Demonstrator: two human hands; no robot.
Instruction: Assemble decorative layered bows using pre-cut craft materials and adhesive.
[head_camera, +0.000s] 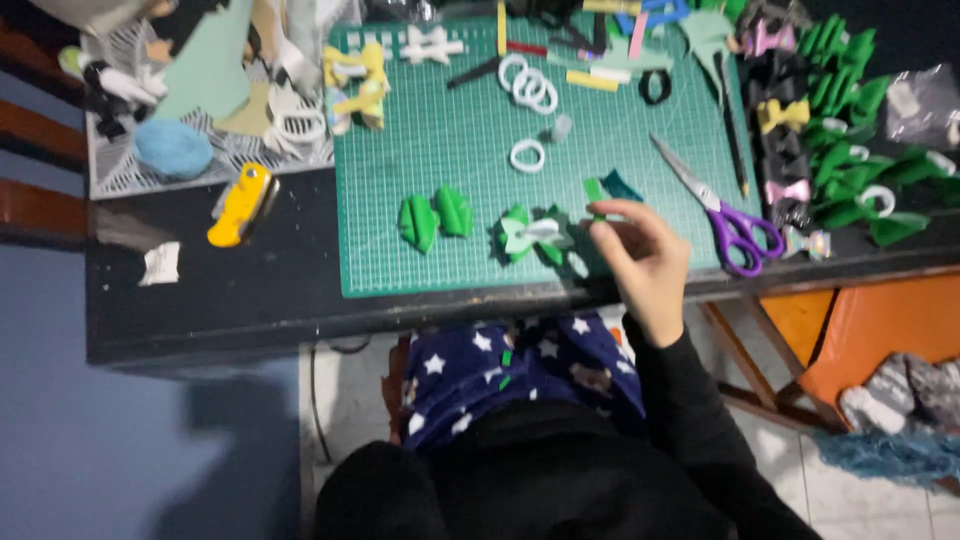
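right hand (645, 262) — grip being pinched on green strip (596, 190) | green-white bow (535, 238) being touched on cutting mat (440, 150) | left hand unseen

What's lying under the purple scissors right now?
The purple scissors lie flat on the green cutting mat, handles near its right edge. Nothing else shows beneath them; the strip directly under the blades is covered.

A cutting mat (440, 150) lies on the counter (250, 290). On it, a bow (535, 236) sits just left of the right hand (640, 255), a folded pair (436, 217) further left, scissors (715, 205) to the right, rings (528, 85) behind. A cutter (241, 204) lies left, off the mat.
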